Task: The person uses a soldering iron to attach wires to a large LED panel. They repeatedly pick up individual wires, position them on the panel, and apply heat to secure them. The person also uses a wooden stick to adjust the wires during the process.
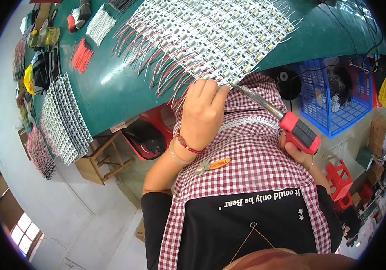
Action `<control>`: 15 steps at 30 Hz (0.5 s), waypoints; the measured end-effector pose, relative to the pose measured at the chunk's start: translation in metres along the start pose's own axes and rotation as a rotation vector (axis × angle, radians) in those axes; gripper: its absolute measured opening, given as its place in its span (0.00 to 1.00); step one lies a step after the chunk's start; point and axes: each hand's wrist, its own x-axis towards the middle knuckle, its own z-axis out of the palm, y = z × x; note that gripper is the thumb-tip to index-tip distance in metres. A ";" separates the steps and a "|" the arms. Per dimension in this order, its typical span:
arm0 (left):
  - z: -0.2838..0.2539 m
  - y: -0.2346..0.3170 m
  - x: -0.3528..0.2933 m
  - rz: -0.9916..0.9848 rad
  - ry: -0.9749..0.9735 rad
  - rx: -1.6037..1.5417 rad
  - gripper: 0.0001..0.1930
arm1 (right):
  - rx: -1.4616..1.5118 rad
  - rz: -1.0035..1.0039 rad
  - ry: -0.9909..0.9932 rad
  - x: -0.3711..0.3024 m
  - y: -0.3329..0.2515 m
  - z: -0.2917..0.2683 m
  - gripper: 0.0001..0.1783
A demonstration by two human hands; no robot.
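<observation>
A panel of white LED boards (211,36) lies on the green table, with rows of small parts and red and white wires fringing its left and near edges. At its near corner my left hand (204,105) is closed in a pinch; a thin wire (180,102) sticks out beside the fingers, and the fingertips hide what touches the board. My right hand (295,152) is wrapped round the red and black handle of a soldering iron (298,130). Its metal tip points left and reaches the panel's near corner, close beside my left fingers.
Bundles of red wires (82,56) and white wires (100,24) lie on the green table (125,96). More LED strips (64,119) hang over its left edge. A blue crate (332,117), red stools (338,182) and a wooden stool (98,168) stand below. Dark cables trail at the far right.
</observation>
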 end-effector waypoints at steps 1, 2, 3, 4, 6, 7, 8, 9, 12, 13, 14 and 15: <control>0.001 0.001 -0.001 -0.001 0.002 0.010 0.12 | -0.002 0.008 -0.001 0.000 0.001 0.000 0.09; 0.001 0.002 -0.002 0.006 -0.010 0.026 0.11 | -0.010 0.019 0.005 0.000 0.001 0.001 0.09; -0.001 -0.001 -0.001 0.018 -0.022 0.040 0.11 | -0.009 0.026 0.017 0.004 -0.002 0.004 0.09; -0.003 -0.005 0.000 0.029 -0.034 0.055 0.11 | -0.007 0.033 0.030 0.008 -0.005 0.007 0.09; -0.004 -0.008 0.002 0.041 -0.031 0.063 0.11 | 0.015 0.037 0.039 0.014 -0.011 0.009 0.09; -0.005 -0.008 0.002 0.045 -0.029 0.068 0.11 | 0.026 0.037 0.034 0.014 -0.012 0.009 0.09; -0.005 -0.008 0.002 0.045 -0.031 0.073 0.11 | 0.036 0.035 0.015 0.013 -0.011 0.007 0.08; -0.005 -0.009 0.003 0.045 -0.034 0.077 0.11 | 0.035 0.031 0.005 0.012 -0.009 0.005 0.08; -0.006 -0.009 0.003 0.044 -0.044 0.086 0.11 | 0.015 0.026 -0.012 0.009 -0.003 0.005 0.08; -0.007 -0.009 0.003 0.043 -0.048 0.089 0.11 | 0.011 0.031 -0.018 0.009 -0.002 0.005 0.08; -0.007 -0.008 0.003 0.041 -0.053 0.092 0.11 | 0.017 0.049 -0.029 0.009 -0.004 0.004 0.08; -0.007 -0.008 0.003 0.041 -0.059 0.094 0.11 | 0.015 0.047 -0.011 0.009 -0.004 0.005 0.08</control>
